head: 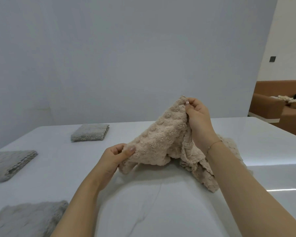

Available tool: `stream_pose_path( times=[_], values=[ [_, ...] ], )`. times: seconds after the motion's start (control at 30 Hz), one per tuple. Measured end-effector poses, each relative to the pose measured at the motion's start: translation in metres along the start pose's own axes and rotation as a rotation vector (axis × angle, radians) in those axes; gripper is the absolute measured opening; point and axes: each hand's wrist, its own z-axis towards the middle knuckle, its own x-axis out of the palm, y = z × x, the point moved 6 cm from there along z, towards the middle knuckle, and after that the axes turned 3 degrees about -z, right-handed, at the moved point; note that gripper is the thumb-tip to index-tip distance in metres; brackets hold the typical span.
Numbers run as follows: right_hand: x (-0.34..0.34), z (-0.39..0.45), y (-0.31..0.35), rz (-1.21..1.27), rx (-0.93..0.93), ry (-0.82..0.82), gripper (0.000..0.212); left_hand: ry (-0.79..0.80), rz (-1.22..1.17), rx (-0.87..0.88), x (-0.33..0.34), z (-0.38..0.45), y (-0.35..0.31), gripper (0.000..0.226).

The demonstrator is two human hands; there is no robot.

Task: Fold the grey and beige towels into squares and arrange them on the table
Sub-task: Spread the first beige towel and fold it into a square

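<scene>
A fluffy beige towel (162,142) hangs unfolded above the middle of the white table (143,202). My left hand (116,156) pinches its lower left corner. Higher up, my right hand (197,117) pinches another corner near the towel's peak. The rest of the cloth droops onto the table under my right wrist. Three grey towels lie on the left side: a folded square at the far left-centre (90,132), a folded one at the left edge (9,164), and a third at the near left corner (27,218), partly cut off by the frame.
A plain grey wall stands right behind the table's far edge. Beyond the table's right side there is a brown sofa (278,106) with some cloth items and a dark object on it.
</scene>
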Motion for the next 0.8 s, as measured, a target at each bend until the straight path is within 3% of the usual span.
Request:
stream_pose_path(
  times=[0.17,0.27,0.37,0.43,0.57,0.8],
  values=[
    [-0.001,-0.003,-0.004,-0.091,0.08,0.1,0.026,-0.101,0.017,0.027,-0.019,-0.008,-0.002,0.051],
    [-0.002,-0.009,0.001,-0.051,0.036,0.159,0.027,-0.145,-0.006,0.062,-0.022,-0.015,-0.008,0.065],
    [-0.006,-0.011,0.013,-0.086,-0.058,0.196,0.036,-0.193,-0.068,0.128,-0.015,-0.019,-0.031,0.053],
    [-0.011,-0.012,0.021,-0.063,-0.087,0.202,0.029,-0.222,-0.074,0.175,-0.012,-0.021,-0.051,0.037],
    [-0.021,-0.013,0.033,-0.084,-0.146,0.16,0.017,-0.221,0.127,0.249,-0.016,-0.026,-0.094,0.018],
    [-0.031,-0.021,0.054,-0.057,-0.208,-0.046,0.022,-0.301,0.334,0.36,-0.029,-0.048,-0.161,0.028]
  ],
)
